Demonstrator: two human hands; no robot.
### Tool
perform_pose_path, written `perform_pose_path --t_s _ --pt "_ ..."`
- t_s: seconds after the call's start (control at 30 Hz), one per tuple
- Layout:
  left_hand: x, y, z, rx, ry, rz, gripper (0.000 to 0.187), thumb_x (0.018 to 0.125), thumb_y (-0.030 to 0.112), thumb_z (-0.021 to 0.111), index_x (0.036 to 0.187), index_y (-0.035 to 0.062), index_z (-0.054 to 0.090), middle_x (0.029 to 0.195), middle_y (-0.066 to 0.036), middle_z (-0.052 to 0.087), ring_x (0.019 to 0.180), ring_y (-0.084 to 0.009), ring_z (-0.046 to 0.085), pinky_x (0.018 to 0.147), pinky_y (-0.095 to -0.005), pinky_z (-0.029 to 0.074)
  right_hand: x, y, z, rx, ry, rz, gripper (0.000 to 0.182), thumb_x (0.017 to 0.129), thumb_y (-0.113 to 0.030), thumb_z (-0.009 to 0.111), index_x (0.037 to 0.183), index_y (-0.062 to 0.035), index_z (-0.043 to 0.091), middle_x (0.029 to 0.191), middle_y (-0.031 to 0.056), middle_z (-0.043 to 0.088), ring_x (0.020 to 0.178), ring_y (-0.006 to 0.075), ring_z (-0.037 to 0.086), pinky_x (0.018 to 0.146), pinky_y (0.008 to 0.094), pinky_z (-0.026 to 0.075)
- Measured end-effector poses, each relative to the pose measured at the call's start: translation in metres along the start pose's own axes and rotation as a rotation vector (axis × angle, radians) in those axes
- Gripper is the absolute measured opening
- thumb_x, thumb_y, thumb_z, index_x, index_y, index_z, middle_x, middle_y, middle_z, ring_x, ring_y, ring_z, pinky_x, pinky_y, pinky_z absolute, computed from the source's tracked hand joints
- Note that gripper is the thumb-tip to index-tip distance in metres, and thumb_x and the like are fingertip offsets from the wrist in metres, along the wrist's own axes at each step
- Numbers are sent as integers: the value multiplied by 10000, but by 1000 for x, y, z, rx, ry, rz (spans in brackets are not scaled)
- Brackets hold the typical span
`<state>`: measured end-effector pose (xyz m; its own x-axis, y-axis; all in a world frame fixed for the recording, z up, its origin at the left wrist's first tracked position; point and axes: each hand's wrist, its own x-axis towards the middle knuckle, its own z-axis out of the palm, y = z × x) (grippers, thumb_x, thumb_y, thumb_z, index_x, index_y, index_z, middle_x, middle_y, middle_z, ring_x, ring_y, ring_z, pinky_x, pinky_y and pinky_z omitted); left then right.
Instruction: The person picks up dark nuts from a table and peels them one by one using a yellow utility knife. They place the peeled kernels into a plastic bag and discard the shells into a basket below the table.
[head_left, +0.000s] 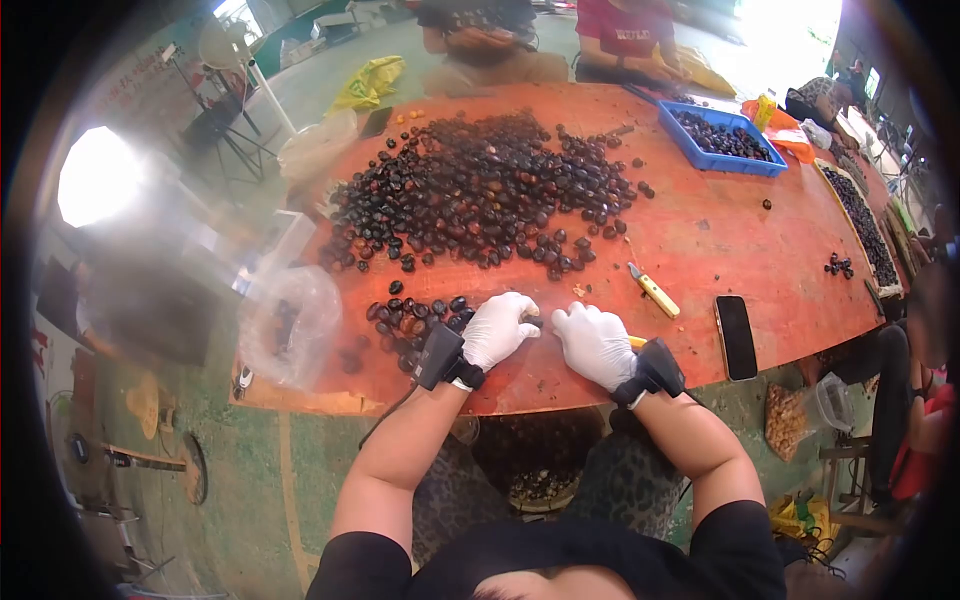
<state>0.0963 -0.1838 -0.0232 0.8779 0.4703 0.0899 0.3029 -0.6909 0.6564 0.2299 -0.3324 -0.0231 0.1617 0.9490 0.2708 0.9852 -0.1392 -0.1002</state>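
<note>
My left hand point(497, 330), in a white glove, is closed with thumb and fingertips pinching a small dark nut point(533, 321). Close beside it, my gloved right hand point(598, 345) is closed around what looks like a small knife; only its yellow handle point(637, 342) shows, and the blade is hidden. A small group of glossy dark nuts point(415, 322) lies against the left hand's outer side. Farther back, a large heap of the same dark nuts point(480, 185) spreads over the red tabletop point(690, 240).
Right of my hands lie a knife with a pale yellow handle point(655, 291) and a black phone point(737, 338). A blue tray point(779, 168) of nuts stands at back right, a clear plastic bag point(290, 325) at left. Two people sit across the table. Below is a container point(540, 497) with scraps.
</note>
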Motion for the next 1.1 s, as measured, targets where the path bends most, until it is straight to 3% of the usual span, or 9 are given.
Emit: perform_pose_path --t_s 0.3,0.47,0.6,0.63,0.73,0.77,0.87,1.0,1.1 --pt "-1 2 3 65 60 -2 283 743 148 833 936 0 688 885 -164 690 818 -328 679 765 -397 536 1 -12 3 10 8 58 126 899 -214 588 939 -95 603 871 123 620 762 282 678 591 410 543" --pt "-9 12 -3 297 54 48 221 785 171 773 949 45 697 1047 -134 670 1043 -315 630 879 -415 493 -12 -7 2 -73 29 107 134 895 -222 603 909 -89 602 856 113 609 748 268 670 568 390 540" --pt "-23 14 -5 511 43 193 252 823 194 709 1042 76 669 1206 -111 611 1265 -335 508 1038 -486 386 -14 -13 -1 -138 53 186 218 889 -264 652 976 -82 570 929 118 588 895 314 637 705 448 520" --pt "-27 4 -1 550 45 227 272 861 211 674 1087 65 636 1216 -118 603 1312 -351 478 1100 -533 320 -9 -17 -13 -45 -173 279 382 883 -308 676 1148 -51 578 1100 162 590 1111 364 577 915 499 470" --pt "-40 -11 -7 550 98 239 236 900 220 639 1073 58 640 1227 -118 603 1347 -358 457 1128 -527 302 -12 -17 2 -86 185 38 633 864 -362 705 1350 -4 514 1295 230 552 1297 403 478 1081 538 363" --pt "-45 -17 -11 506 121 295 219 928 205 612 1094 66 646 1255 -110 611 1350 -339 465 1139 -526 287 -10 -18 7 -7 80 -5 898 829 -483 732 1489 18 384 1466 267 431 1422 438 342 1172 557 259" --pt "-60 -28 -38 396 235 307 229 934 196 608 1127 82 654 1271 -103 622 1335 -310 487 1139 -523 282 4 -42 9 191 83 -144 1013 786 -553 756 1513 14 337 1506 282 377 1433 468 314 1183 580 240" --pt "-86 -64 -78 494 465 -28 355 935 284 638 1235 94 648 1334 -124 609 1341 -330 483 1133 -524 286 37 -69 31 285 -48 -90 1105 738 -639 771 1558 -67 300 1544 298 317 1454 488 271 1197 582 223" --pt "-108 -107 -93 465 489 -202 583 960 393 621 1444 85 516 1486 -213 487 1383 -425 417 1161 -513 313 59 -84 38 341 -51 -111 1074 744 -646 769 1563 -119 314 1560 283 306 1459 489 262 1205 581 212"
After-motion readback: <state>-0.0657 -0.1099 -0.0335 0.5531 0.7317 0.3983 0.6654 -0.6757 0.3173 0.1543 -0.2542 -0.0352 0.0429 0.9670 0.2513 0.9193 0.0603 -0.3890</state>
